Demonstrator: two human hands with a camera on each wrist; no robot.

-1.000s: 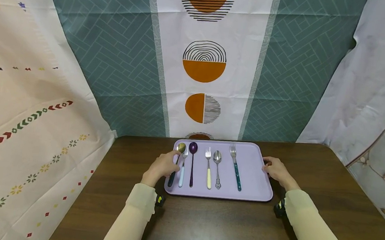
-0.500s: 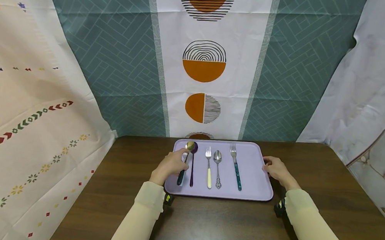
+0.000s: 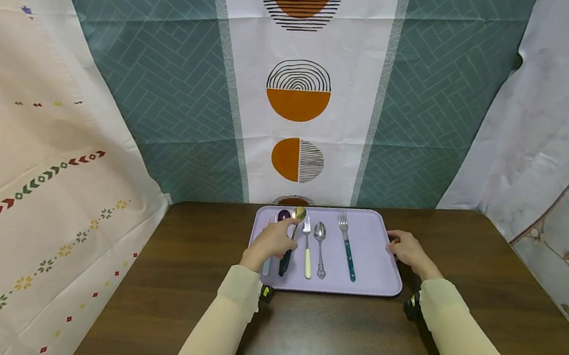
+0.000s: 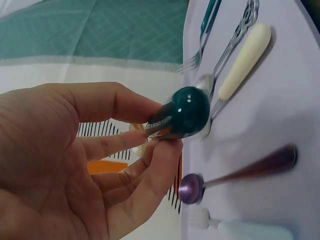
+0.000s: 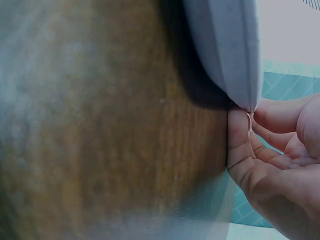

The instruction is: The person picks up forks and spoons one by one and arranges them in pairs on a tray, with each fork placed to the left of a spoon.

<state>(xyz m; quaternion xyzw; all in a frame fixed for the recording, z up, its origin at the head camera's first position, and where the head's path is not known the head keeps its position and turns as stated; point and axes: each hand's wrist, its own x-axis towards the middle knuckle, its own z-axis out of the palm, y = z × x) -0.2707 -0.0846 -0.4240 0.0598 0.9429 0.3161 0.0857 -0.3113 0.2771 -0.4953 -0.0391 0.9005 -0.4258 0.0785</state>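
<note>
My left hand [image 3: 273, 240] pinches a gold spoon [image 3: 299, 212] with a dark green handle [image 4: 191, 111] and holds it over the lilac tray [image 3: 379, 266]. Beneath this hand lie a purple spoon [image 4: 250, 172] and a pale blue-handled fork [image 4: 255, 232], both partly covered in the head view. Just right of the held spoon is a cream-handled fork [image 3: 308, 264]. Beyond that come an ornate silver spoon [image 3: 321, 255] and a green-handled fork [image 3: 349, 257]. My right hand [image 3: 408, 251] grips the tray's right rim [image 5: 240, 65] between thumb and fingers.
The tray rests on a dark wooden table [image 3: 341, 337], close to its back edge. Patterned green and white cloth [image 3: 426, 99] hangs right behind. Cream embroidered cloth [image 3: 45, 206] drapes on the left, and a whitish one [image 3: 545, 145] hangs on the right.
My left hand has carried the gold spoon rightward from the tray's left end, past the blue fork and purple spoon, to beside the cream-handled fork. My right hand has stayed on the rim.
</note>
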